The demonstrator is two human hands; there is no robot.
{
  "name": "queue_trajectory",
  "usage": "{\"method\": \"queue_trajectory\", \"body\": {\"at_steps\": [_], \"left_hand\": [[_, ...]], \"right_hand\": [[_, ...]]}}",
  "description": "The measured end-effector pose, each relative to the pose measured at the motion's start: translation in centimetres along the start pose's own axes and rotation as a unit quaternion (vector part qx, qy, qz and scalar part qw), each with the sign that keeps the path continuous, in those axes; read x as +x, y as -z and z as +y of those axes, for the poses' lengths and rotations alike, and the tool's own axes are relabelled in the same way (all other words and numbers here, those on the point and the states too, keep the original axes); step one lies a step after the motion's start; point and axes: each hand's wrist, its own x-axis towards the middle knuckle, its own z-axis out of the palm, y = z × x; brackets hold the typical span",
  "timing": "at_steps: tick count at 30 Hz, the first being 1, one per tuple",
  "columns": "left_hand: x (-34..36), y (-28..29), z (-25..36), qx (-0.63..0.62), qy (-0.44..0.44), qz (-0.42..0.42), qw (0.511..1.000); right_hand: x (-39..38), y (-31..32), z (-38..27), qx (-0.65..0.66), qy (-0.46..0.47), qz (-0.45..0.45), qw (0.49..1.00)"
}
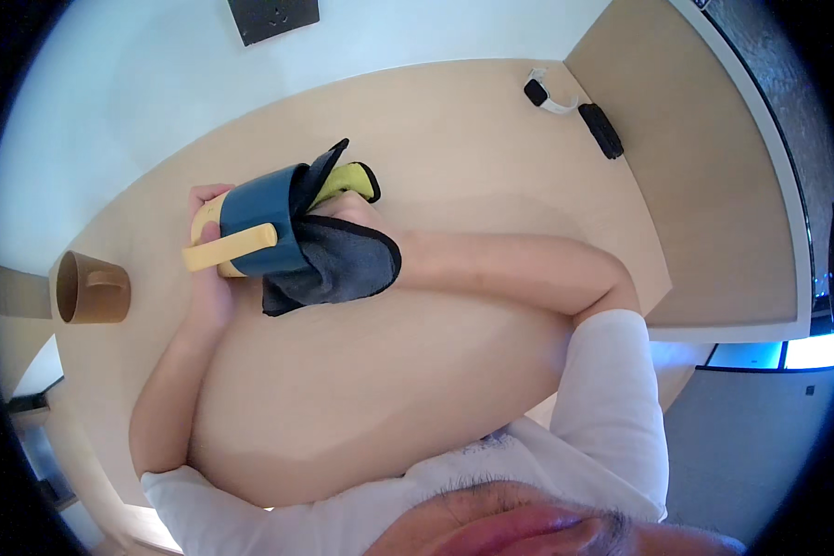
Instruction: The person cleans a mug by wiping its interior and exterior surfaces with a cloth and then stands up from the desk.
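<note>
A dark blue mug (255, 206) with a yellow base and yellow handle lies tilted on its side, its mouth facing right. My left hand (213, 292) is wrapped round the yellow base end, with the thumb by the handle. Into the mouth reaches my right hand (350, 211), closed on a cloth (347, 259). The cloth is grey on one side and yellow-green on the other, edged in black, and parts of it stick out of the mug. The right fingers are mostly hidden by the cloth and mug.
A brown mug (113, 295) stands on the left of the light wooden table (371, 398). At the far right are a watch with a white strap (536, 91) and a small black case (601, 130), beside a wooden side panel (713, 167). A dark socket plate (273, 17) is on the wall.
</note>
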Motion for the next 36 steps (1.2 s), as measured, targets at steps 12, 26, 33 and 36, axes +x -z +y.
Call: {"method": "queue_trajectory", "body": {"at_steps": [12, 26, 33, 36], "left_hand": [[-0.1, 0.6, -0.4, 0.016, -0.002, -0.004, 1.000], [0.7, 0.6, -0.3, 0.030, 0.021, -0.065, 0.997], [0.3, 1.0, -0.1, 0.042, 0.014, -0.065, 0.997], [0.4, 0.6, 0.3, 0.049, 0.010, -0.069, 0.996]], "right_hand": [[0.0, 0.1, -1.1, -0.075, 0.073, 0.011, 0.994], [0.4, 1.3, -0.9, -0.165, 0.096, -0.046, 0.981], [0.7, 0.9, -1.2, -0.190, 0.165, -0.014, 0.968], [0.4, 1.3, -1.4, -0.181, 0.130, -0.037, 0.974]]}}
